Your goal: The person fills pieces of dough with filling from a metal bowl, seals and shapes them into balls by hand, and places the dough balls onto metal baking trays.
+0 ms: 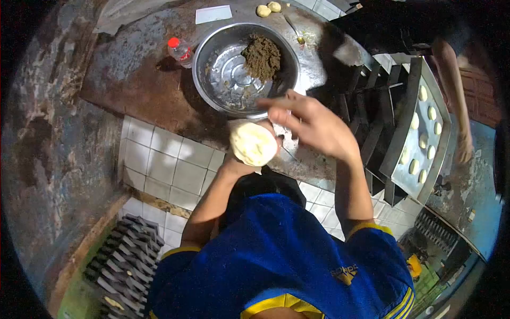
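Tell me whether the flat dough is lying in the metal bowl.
No, the flat dough rests on the left hand, outside the metal bowl.

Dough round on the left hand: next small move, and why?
Probably reach the right hand into the metal bowl for a little brown mixture. The dough round lies spread on the left hand with no mixture showing on top, and the right hand is near the bowl's near rim.
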Demonstrator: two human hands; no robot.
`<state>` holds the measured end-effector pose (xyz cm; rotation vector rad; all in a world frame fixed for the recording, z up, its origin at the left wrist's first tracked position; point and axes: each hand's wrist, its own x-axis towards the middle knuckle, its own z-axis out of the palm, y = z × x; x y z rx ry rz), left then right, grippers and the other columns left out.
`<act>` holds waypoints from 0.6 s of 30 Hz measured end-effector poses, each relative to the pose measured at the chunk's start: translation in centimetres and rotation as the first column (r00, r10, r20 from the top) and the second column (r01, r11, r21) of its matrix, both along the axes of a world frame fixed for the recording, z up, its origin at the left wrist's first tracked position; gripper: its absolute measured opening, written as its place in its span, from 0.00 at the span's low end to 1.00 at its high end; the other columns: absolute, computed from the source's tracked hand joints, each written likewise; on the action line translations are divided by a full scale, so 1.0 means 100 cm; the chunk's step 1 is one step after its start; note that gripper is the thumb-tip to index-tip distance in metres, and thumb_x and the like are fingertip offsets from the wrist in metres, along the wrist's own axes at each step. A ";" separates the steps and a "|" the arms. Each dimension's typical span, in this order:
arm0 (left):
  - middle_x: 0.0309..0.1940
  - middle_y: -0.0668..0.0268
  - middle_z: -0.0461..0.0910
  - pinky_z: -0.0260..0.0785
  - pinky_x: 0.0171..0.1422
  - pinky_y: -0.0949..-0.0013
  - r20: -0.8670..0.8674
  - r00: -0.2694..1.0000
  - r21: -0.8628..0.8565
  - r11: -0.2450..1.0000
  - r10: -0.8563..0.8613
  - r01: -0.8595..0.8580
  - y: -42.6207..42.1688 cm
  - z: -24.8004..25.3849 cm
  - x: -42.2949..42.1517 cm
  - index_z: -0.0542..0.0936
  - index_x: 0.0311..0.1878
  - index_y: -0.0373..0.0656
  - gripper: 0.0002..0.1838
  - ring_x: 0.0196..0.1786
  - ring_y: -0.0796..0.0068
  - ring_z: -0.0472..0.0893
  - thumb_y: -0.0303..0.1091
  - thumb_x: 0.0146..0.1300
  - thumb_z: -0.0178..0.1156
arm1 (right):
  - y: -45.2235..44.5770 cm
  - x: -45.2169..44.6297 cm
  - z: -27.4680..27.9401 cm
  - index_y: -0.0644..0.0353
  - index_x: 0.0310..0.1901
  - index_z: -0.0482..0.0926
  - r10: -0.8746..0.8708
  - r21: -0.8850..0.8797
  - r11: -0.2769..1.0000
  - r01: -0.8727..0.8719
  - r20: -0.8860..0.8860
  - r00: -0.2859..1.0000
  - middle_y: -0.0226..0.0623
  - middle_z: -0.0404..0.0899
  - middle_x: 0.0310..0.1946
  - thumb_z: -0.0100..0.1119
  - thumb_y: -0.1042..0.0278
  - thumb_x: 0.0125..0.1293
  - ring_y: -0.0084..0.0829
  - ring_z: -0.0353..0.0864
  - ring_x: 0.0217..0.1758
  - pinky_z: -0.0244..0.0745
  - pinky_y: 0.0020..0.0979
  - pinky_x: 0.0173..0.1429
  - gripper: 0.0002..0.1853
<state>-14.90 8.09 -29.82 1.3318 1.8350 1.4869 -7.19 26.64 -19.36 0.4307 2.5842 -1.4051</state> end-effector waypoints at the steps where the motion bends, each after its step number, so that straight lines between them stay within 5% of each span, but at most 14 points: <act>1: 0.27 0.62 0.78 0.70 0.36 0.60 0.018 0.997 -0.042 0.996 0.080 -0.079 -0.002 0.000 -0.009 0.75 0.31 0.44 0.14 0.30 0.62 0.77 0.32 0.66 0.73 | 0.011 -0.012 -0.005 0.59 0.66 0.83 -0.086 -0.139 0.984 0.109 0.165 0.983 0.56 0.86 0.54 0.57 0.40 0.79 0.44 0.87 0.53 0.80 0.39 0.62 0.31; 3: 0.23 0.60 0.76 0.69 0.33 0.59 0.058 0.983 -0.178 0.970 0.176 -0.164 -0.016 -0.002 -0.026 0.75 0.31 0.42 0.16 0.26 0.61 0.75 0.34 0.65 0.74 | 0.050 -0.020 -0.079 0.68 0.69 0.78 -0.283 0.057 0.959 0.278 0.146 0.948 0.62 0.83 0.61 0.61 0.29 0.72 0.51 0.84 0.65 0.77 0.45 0.69 0.44; 4: 0.29 0.55 0.85 0.76 0.37 0.60 -0.074 0.977 -0.246 0.945 0.202 -0.214 -0.028 -0.006 -0.037 0.84 0.39 0.39 0.14 0.33 0.57 0.87 0.37 0.64 0.77 | 0.069 -0.023 -0.118 0.71 0.70 0.76 -0.382 0.206 0.910 0.359 0.083 0.920 0.65 0.82 0.62 0.62 0.26 0.68 0.57 0.81 0.70 0.75 0.48 0.72 0.49; 5: 0.34 0.52 0.88 0.79 0.41 0.58 0.058 0.958 -0.354 0.903 0.280 -0.242 -0.041 -0.009 -0.042 0.87 0.47 0.40 0.15 0.38 0.52 0.89 0.37 0.62 0.77 | 0.083 -0.023 -0.153 0.71 0.69 0.76 -0.481 0.427 0.804 0.414 0.058 0.875 0.68 0.81 0.61 0.62 0.26 0.68 0.60 0.82 0.67 0.76 0.50 0.70 0.49; 7: 0.37 0.52 0.89 0.80 0.43 0.53 -0.031 0.927 -0.355 0.863 0.374 -0.360 -0.068 -0.027 -0.049 0.88 0.49 0.42 0.15 0.41 0.47 0.88 0.33 0.59 0.76 | 0.118 -0.020 -0.232 0.70 0.58 0.79 -0.507 0.608 0.693 0.389 0.027 0.861 0.67 0.84 0.55 0.63 0.31 0.71 0.60 0.86 0.57 0.81 0.51 0.62 0.40; 9: 0.39 0.51 0.89 0.80 0.45 0.52 -0.146 0.922 -0.397 0.832 0.359 -0.387 -0.085 -0.031 -0.057 0.87 0.50 0.43 0.16 0.42 0.45 0.88 0.31 0.58 0.75 | 0.134 -0.019 -0.255 0.68 0.57 0.79 -0.560 0.271 0.824 0.498 0.246 0.791 0.63 0.87 0.46 0.65 0.42 0.73 0.59 0.88 0.53 0.81 0.51 0.59 0.31; 12: 0.41 0.51 0.89 0.80 0.48 0.50 -0.263 0.907 -0.452 0.789 0.328 -0.416 -0.099 -0.036 -0.064 0.86 0.52 0.43 0.19 0.44 0.43 0.87 0.29 0.56 0.74 | 0.136 -0.004 -0.279 0.66 0.55 0.79 -0.528 0.387 0.799 0.461 0.084 0.845 0.59 0.88 0.40 0.65 0.50 0.74 0.58 0.89 0.49 0.81 0.50 0.56 0.24; 16: 0.42 0.49 0.88 0.79 0.51 0.50 -0.197 0.918 -0.447 0.802 0.345 -0.397 -0.101 -0.035 -0.069 0.83 0.55 0.41 0.21 0.47 0.41 0.86 0.26 0.56 0.72 | 0.145 0.009 -0.291 0.67 0.56 0.81 -0.578 0.446 0.708 0.548 -0.081 0.812 0.58 0.89 0.40 0.65 0.48 0.75 0.56 0.90 0.46 0.82 0.48 0.52 0.26; 18: 0.42 0.48 0.87 0.79 0.52 0.51 -0.177 0.916 -0.391 0.828 0.360 -0.402 -0.097 -0.041 -0.069 0.83 0.54 0.41 0.21 0.48 0.41 0.86 0.26 0.56 0.72 | 0.161 0.014 -0.284 0.60 0.58 0.81 -0.598 0.505 0.668 0.547 -0.072 0.798 0.57 0.89 0.41 0.65 0.48 0.76 0.58 0.90 0.48 0.82 0.49 0.53 0.23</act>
